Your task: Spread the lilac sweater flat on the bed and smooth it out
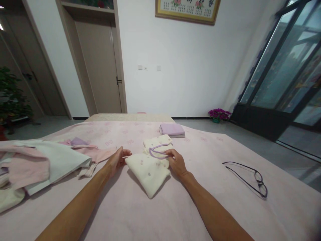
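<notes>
Left hand (117, 160) flat and open, fingertips at the left edge of the folded cream floral garment with lilac trim (151, 165), mid-bed on the pink bedsheet (175, 214). Right hand (177, 162) pinches the trim at its right side. Black-framed glasses (250, 179) near the bed's right edge; folded lilac cloth (172, 129) at the far edge.

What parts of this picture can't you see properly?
Head view only:
- Framed picture: top cut off by the frame edge, writing too small to read.
- Pile of clothes: runs off the left edge.
- Cream garment: whether the left hand touches it is unclear; the right hand covers its edge.
</notes>
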Available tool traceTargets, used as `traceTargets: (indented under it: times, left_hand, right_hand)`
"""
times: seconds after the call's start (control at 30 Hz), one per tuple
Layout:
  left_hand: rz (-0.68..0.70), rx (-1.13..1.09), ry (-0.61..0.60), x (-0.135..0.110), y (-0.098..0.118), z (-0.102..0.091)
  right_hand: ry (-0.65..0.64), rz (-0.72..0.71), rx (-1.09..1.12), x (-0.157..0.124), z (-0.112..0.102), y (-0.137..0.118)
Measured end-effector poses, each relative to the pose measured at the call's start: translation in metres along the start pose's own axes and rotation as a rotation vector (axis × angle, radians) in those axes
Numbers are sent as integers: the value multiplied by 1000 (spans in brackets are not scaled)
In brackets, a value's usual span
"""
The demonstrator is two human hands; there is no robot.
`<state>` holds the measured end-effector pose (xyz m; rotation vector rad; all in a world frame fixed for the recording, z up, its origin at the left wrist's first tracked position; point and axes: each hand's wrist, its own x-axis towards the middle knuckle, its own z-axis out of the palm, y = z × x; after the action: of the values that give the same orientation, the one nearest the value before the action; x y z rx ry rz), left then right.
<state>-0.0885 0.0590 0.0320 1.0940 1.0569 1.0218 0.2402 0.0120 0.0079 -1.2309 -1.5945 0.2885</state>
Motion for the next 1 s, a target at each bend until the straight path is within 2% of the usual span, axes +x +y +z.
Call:
traceTargets:
  times: [0.1, 0.17, 0.27, 0.37, 0.43, 0.53, 0.57, 0.63, 0.73, 0.9, 1.0]
  left_hand:
    - [127, 240, -34, -15, 10, 15]
    - [203, 392, -108, -25, 17, 26]
    - [164, 539, -290, -36, 26, 30]
    - [114, 431, -418, -43, 32, 15]
    - [112, 334, -466, -47, 37, 0]
    - [8, 368, -548, -52, 47, -18]
    - [-34, 393, -540, -52, 50, -20]
    - [-63, 418, -420, -49, 54, -16]
    - [17, 514, -196, -38, 51, 6]
    - [222, 948, -130, -26, 24, 47]
    - [272, 1021, -72, -27, 13, 57]
  right_hand:
    - [-138, 17, -278, 0, -2, -1]
    - [-221, -21, -410, 0, -4, -7]
    - [-313, -70, -536, 1, -8, -18]
    - [-351, -80, -563, 2, -10, -22]
    - [-316, -99, -526, 2, -10, -20]
    - [-234, -113, -448, 2, -9, -15]
    - [-221, -106, -430, 2, -8, -14]
    - [-223, -78, -407, 3, -8, -15]
    - [-253, -19, -407, 3, -7, -22]
    - [-372, 90, -496, 3, -4, -35]
    - [-413, 186, -341, 7, -5, -34]
